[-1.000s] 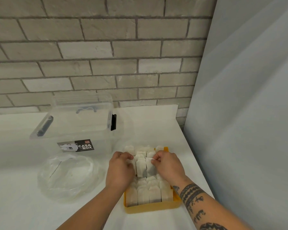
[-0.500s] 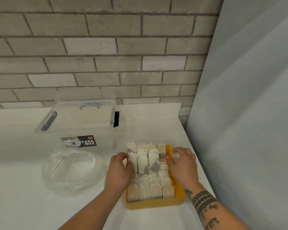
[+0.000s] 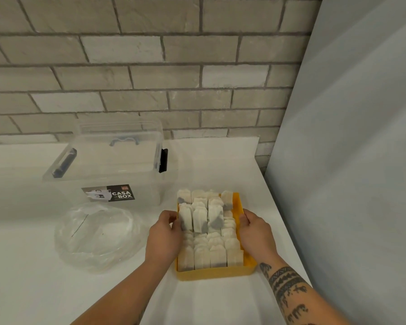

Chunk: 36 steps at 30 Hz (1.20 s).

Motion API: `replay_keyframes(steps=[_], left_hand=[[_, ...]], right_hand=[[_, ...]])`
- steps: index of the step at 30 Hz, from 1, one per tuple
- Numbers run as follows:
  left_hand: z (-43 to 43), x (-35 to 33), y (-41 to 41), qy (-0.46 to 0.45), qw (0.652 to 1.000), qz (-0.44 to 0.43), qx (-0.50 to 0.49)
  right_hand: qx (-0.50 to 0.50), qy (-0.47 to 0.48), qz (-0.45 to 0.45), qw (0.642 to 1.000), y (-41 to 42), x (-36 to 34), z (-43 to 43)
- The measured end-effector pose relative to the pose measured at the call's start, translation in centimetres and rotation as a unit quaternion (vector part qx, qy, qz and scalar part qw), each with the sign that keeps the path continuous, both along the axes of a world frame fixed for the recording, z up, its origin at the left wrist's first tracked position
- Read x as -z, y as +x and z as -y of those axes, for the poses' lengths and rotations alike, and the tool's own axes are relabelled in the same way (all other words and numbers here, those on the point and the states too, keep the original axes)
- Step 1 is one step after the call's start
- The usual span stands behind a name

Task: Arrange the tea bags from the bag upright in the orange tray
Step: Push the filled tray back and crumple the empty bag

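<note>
Two hands clasp the tray [image 3: 216, 275] of upright tea bags [image 3: 201, 221].
Left hand [image 3: 163, 239] curls on the tray's left wall, right hand [image 3: 256, 235] on its right wall. The clear bag [image 3: 96, 238] lies left of the tray on the bench [image 3: 220, 301]; a box [image 3: 113, 167] stands behind-left.

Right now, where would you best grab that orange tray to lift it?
Probably take the orange tray by its long side walls, mid-length, one hand from each side, where the left hand and right hand sit. Upright tea bags fill the inside.
</note>
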<state>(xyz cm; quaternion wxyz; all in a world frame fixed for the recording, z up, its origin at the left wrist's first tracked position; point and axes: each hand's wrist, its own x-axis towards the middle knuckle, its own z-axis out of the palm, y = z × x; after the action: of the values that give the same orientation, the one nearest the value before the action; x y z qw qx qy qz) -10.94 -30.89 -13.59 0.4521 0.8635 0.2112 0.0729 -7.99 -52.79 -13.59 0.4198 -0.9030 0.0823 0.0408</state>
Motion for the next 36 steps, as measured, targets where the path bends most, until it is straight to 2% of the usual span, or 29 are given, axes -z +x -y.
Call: replay_keyframes(steps=[8, 17, 22, 28, 36], left_hand=[[-0.8, 0.5, 4.8, -0.065, 0.997, -0.001, -0.029], [-1.3, 0.8, 11.8, -0.111, 0.992, 0.011, -0.052], [-1.2, 1.4, 15.9, -0.085, 0.994, 0.027, -0.067], [-1.4, 1.3, 20.1, -0.074, 0.995, -0.002, -0.062], [-1.7, 1.3, 22.5, -0.046, 0.997, -0.001, -0.069]], right_hand=[[0.02, 0.034, 0.005, 0.999, 4.9, 0.0, -0.6], [0.035, 0.024, -0.005, 0.999, 12.4, 0.3, -1.8], [0.041, 0.017, 0.001, 0.999, 16.6, 0.6, -2.2], [0.053, 0.032, 0.004, 0.998, 20.6, 0.6, -2.4], [0.056, 0.035, 0.005, 0.998, 23.2, 1.4, -2.5]])
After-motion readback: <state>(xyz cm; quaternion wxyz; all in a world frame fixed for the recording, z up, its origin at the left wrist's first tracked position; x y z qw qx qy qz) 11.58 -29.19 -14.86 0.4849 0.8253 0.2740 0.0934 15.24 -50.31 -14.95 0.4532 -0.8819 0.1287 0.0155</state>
